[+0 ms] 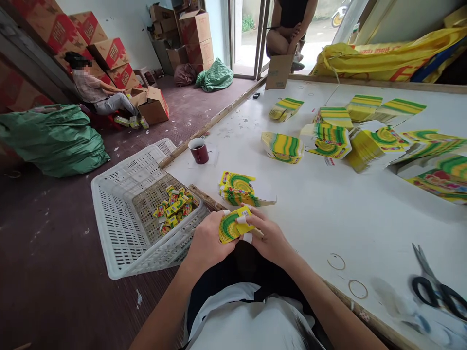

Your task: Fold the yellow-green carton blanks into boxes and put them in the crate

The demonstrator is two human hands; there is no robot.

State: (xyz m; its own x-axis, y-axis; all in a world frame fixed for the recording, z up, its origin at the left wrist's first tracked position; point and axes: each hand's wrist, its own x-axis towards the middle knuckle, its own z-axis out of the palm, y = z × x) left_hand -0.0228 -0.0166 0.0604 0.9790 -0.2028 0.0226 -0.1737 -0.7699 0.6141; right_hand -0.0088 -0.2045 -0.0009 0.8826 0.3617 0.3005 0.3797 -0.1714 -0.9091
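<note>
Between my two hands, just over the table's near edge, is a small yellow-and-green printed carton (229,227). My left hand (207,243) grips its left side, thumb along the top. My right hand (272,238) pinches its right end; white coverings wrap some fingertips. Right beyond the hands, a pile of flat yellow-and-green cartons (237,187) lies on the white table (292,209). Left of my left hand stands a white plastic basket (124,243), with several small folded cartons (177,206) heaped inside it.
A maroon mug (199,151) stands near the table's left edge. Stacks of flat cartons (284,147) spread across the far right. Scissors (434,287) and rubber bands (357,289) lie at the near right. One person (102,92) sits by boxes at left; another (292,29) sits beyond the table.
</note>
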